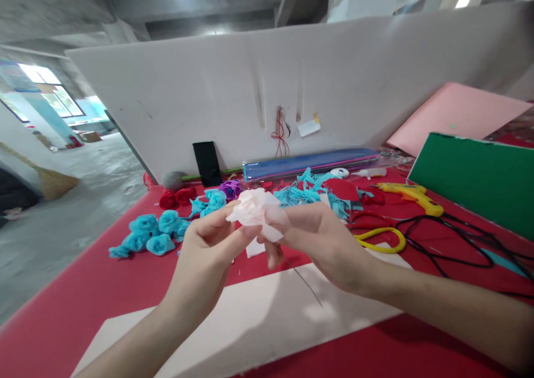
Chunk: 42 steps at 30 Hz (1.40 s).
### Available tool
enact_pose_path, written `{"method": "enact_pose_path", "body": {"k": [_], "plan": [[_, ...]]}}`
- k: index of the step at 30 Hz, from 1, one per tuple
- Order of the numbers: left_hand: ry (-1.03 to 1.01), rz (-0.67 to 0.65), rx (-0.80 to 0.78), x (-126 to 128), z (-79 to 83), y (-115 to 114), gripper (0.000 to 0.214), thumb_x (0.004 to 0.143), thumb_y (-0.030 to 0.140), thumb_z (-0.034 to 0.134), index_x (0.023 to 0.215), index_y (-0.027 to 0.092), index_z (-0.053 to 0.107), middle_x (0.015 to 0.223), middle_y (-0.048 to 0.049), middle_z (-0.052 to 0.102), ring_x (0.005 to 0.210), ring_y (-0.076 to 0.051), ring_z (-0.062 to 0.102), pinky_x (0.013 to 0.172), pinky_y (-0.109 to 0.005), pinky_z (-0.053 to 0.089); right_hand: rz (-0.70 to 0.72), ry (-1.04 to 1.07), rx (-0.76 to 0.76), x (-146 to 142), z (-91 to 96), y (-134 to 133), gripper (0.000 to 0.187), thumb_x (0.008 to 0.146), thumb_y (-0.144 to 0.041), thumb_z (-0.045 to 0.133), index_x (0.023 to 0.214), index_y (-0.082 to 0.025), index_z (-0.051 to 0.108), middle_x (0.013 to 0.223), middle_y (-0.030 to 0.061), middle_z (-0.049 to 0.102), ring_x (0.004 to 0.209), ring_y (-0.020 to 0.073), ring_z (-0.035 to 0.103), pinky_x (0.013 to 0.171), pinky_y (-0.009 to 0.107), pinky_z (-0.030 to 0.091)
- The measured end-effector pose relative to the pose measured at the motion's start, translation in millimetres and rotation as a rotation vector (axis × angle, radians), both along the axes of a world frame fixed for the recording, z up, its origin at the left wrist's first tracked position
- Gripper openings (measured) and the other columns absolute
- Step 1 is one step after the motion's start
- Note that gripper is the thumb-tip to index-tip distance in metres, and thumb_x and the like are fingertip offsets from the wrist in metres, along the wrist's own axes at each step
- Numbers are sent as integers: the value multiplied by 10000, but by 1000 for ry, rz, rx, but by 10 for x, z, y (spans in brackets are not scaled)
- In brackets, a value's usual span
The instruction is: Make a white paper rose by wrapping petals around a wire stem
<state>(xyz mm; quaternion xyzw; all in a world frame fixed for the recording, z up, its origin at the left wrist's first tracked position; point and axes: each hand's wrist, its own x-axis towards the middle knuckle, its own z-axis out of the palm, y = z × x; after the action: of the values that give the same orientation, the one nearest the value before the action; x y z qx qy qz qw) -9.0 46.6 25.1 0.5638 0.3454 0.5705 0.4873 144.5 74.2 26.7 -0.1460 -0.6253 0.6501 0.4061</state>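
Observation:
Both my hands hold a pale pink crepe-paper flower [255, 207] above the red table [62, 306]. My left hand [208, 250] pinches its lower left edge between thumb and fingers. My right hand [317, 239] is closed round its right side, and a thin wire [306, 283] hangs below toward a pale pink paper sheet [267, 317] lying on the table. Finished turquoise paper roses [154, 233] lie to the left of my hands.
Red roses [177, 197], a purple rose [230, 188] and turquoise paper scraps [308, 192] lie behind. Yellow-handled scissors [379, 239], a yellow glue gun [411, 194] with black cable, a blue paper roll [308, 164], a black phone [207, 164], green [475, 180] and pink boards stand along the white partition.

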Motion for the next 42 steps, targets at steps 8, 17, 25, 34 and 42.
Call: {"method": "enact_pose_path", "body": {"k": [8, 17, 25, 34, 42], "plan": [[-14, -28, -20, 42, 20, -15, 61, 752, 228, 608, 789, 205, 650, 510, 17, 594, 595, -165, 619, 597, -268, 483, 96, -44, -26, 38, 38, 35, 236, 820, -113, 503, 601, -113, 591, 558, -23, 580, 558, 36, 533, 570, 149, 427], [-15, 96, -17, 69, 8, -37, 71, 707, 243, 634, 725, 178, 611, 602, 3, 599, 601, -160, 591, 587, -279, 468, 26, -155, 26, 51, 117, 25, 169, 789, -101, 541, 635, -107, 611, 587, -15, 590, 584, 49, 528, 616, 165, 441], [24, 268, -21, 69, -49, -5, 103, 691, 251, 626, 643, 192, 556, 603, 25, 515, 575, -121, 478, 531, -228, 416, -38, -219, 191, 58, 122, -30, 88, 773, -138, 548, 716, -115, 611, 641, -25, 554, 629, 44, 499, 560, 131, 390], [201, 284, 11, 23, -66, -25, 63, 710, 248, 580, 722, 191, 556, 661, 0, 519, 618, -153, 467, 533, -250, 378, -280, -372, 441, 55, 100, -40, 191, 788, -212, 534, 625, -121, 577, 562, -31, 506, 566, 57, 443, 515, 169, 344], [347, 155, 65, 3, 22, 8, 124, 718, 285, 578, 772, 224, 484, 749, 15, 519, 634, -127, 459, 519, -219, 356, -253, -533, 517, 123, 166, 33, 238, 806, -255, 523, 634, -128, 630, 524, -27, 418, 517, 62, 348, 428, 205, 235]]}}
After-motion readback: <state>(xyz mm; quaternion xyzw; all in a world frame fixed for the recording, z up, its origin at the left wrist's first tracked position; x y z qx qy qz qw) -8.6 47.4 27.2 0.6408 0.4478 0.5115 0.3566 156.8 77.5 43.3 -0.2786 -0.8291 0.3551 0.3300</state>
